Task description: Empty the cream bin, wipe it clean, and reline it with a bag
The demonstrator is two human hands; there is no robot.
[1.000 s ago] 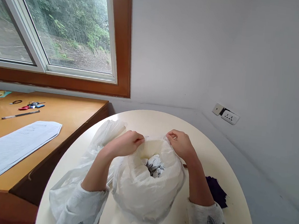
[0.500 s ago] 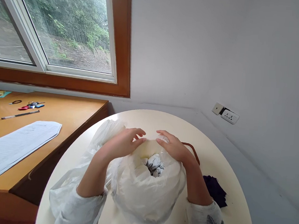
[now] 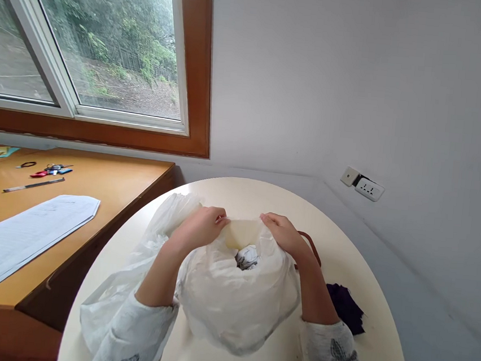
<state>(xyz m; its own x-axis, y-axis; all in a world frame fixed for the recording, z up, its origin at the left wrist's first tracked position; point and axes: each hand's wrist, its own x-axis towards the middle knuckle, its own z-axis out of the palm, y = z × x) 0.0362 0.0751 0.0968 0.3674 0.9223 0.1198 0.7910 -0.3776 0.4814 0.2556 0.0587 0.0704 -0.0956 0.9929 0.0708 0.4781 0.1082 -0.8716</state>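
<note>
A translucent white plastic bag (image 3: 237, 305) stands on the round table (image 3: 239, 194), its mouth pulled wide. Crumpled paper (image 3: 247, 256) shows inside through the opening. My left hand (image 3: 202, 226) pinches the far rim of the bag on its left side. On the right side of that rim, my right hand (image 3: 283, 233) grips the plastic between thumb and fingers. The far edge stretches taut between both hands. Beside my left forearm lies another loose, crumpled plastic bag (image 3: 148, 251).
A brown strap (image 3: 313, 245) curves out behind my right wrist. Dark purple cloth (image 3: 345, 308) lies at the table's right. On the wooden desk (image 3: 109, 173) at left are papers (image 3: 25, 245), a pen (image 3: 33, 185) and keys (image 3: 54, 170). A wall socket (image 3: 369, 188) is at right.
Both hands have closed from loose, parted fingers onto the bag's far rim. That rim is now lifted and drawn taut, and less of the crumpled paper shows.
</note>
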